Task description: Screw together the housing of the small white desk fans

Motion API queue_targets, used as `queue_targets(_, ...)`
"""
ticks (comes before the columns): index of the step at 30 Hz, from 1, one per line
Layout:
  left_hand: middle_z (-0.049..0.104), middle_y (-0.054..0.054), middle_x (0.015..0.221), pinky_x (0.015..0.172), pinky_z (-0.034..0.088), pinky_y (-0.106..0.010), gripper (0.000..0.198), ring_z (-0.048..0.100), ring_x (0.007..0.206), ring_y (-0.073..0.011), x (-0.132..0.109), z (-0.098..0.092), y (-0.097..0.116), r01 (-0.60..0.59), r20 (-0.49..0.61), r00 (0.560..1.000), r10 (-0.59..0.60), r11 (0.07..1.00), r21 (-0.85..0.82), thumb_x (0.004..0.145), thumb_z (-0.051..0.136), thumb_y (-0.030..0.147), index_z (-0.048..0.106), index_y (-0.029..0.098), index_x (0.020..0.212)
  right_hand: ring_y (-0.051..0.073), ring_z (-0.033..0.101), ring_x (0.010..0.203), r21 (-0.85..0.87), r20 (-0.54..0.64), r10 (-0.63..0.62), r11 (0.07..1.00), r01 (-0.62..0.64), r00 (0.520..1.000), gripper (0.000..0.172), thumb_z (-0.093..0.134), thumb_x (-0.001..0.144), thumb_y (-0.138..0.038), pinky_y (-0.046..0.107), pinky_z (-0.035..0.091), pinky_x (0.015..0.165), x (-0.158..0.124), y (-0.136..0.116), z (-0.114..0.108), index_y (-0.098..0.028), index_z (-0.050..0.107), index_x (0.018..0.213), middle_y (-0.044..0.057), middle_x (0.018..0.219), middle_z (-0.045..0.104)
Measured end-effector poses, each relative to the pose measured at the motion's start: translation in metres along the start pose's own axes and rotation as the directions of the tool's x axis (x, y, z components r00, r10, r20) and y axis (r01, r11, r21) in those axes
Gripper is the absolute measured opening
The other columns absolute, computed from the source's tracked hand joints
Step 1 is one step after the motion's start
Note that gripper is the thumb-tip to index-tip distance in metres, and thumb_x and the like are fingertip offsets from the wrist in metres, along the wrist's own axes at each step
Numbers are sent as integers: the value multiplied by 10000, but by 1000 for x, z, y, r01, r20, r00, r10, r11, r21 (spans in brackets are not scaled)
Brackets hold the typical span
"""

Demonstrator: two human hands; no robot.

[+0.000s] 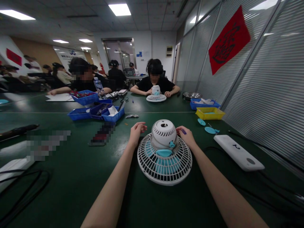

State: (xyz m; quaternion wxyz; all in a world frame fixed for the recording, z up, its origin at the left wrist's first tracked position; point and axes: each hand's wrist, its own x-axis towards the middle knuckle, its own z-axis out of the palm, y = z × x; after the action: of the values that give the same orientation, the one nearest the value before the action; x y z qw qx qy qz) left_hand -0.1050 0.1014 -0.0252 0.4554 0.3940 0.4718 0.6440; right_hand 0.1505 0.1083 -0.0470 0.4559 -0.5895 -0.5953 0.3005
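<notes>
Cables (21, 186) trail across the green table (71, 190) at far left, with blue trays (95, 111) farther back. Left hand (136, 131) rests at the far left rim of the fan (164, 158), fingers curled in, with nothing seen in its grasp. The fan lies face down in the middle of the table, grille flat and white motor housing up, between both hands. Right hand (188, 135) sits at the housing's right side, fingertips pinched on a small purple item (183, 131) too small to identify. Beyond it lie 2 teal blades (210, 129), a yellow tray (210, 113) and a white power bank (238, 152).
</notes>
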Motion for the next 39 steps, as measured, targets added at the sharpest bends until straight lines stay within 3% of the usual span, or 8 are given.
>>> queue_targets(6, 701, -26, 689, 672, 441, -258, 200, 634, 702, -154, -19, 27, 56, -133, 32, 991, 131, 990, 48, 698, 574, 291, 695, 158, 785, 153, 681, 738, 18, -5, -11, 1000, 11, 1000, 228, 460, 815, -68, 299, 548, 766, 1, 3, 1, -194, 641, 760, 27, 774, 704)
queue_targets(10, 710, -47, 778, 804, 473, -305, 203, 648, 845, -196, -49, 56, 75, -250, 68, 968, 243, 960, 127, 790, 517, 274, 684, 170, 737, 138, 672, 706, 32, -8, -7, 999, 7, 1000, 241, 451, 815, -49, 283, 548, 752, 2, 4, 2, -193, 635, 753, 17, 753, 697)
queue_targets(15, 677, -86, 1042, 981, 435, -382, 194, 608, 1062, -245, -91, 80, 61, -302, -46, 945, 322, 920, 249, 833, 523, 279, 662, 192, 936, 128, 673, 683, 49, -17, -2, 999, 3, 1000, 231, 457, 831, -70, 286, 555, 759, 5, 7, 3, -195, 637, 757, 9, 743, 699)
queue_targets(18, 586, -118, 1256, 1100, 361, -427, 364, 511, 1254, -281, -106, 83, 49, -315, -116, 923, 366, 895, 317, 823, 579, 298, 595, 202, 1174, 123, 671, 667, 55, -26, 4, 998, -3, 1000, 209, 466, 845, -90, 285, 560, 751, 5, 8, 4, -194, 637, 784, 10, 747, 704)
queue_targets(22, 518, -135, 1356, 1162, 317, -469, 502, 456, 1346, -311, -115, 80, 38, -260, -105, 947, 305, 915, 307, 832, 612, 344, 495, 219, 1305, 116, 664, 631, 67, -36, 20, 998, -18, 999, 187, 474, 865, -130, 275, 565, 716, 5, 5, 4, -197, 646, 832, 10, 745, 716)
queue_targets(26, 483, -147, 1410, 1200, 279, -498, 614, 426, 1390, -331, -120, 78, 30, -305, -73, 933, 353, 882, 360, 776, 675, 332, 456, 213, 1337, 118, 657, 603, 87, -36, 31, 996, -28, 999, 187, 491, 889, -202, 252, 543, 625, 6, -6, 2, -183, 674, 922, 27, 774, 728)
queue_targets(33, 438, -142, 1475, 1220, 255, -526, 752, 373, 1443, -340, -125, 75, 17, -366, -53, 911, 410, 860, 357, 731, 710, 284, 392, 238, 1411, 129, 663, 687, 143, -62, -155, 976, 163, 986, 269, 497, 936, -339, 240, 525, 619, 7, -60, -11, -176, 690, 1029, 60, 858, 741)
queue_targets(39, 416, -120, 1536, 1237, 229, -521, 754, 332, 1483, -331, -128, 75, 11, -372, -74, 908, 413, 875, 310, 743, 683, 248, 398, 267, 1441, 138, 663, 755, 124, -41, -437, 890, 439, 898, 170, 552, 921, -289, 292, 526, 729, -16, -125, -18, -193, 692, 925, 35, 860, 736)
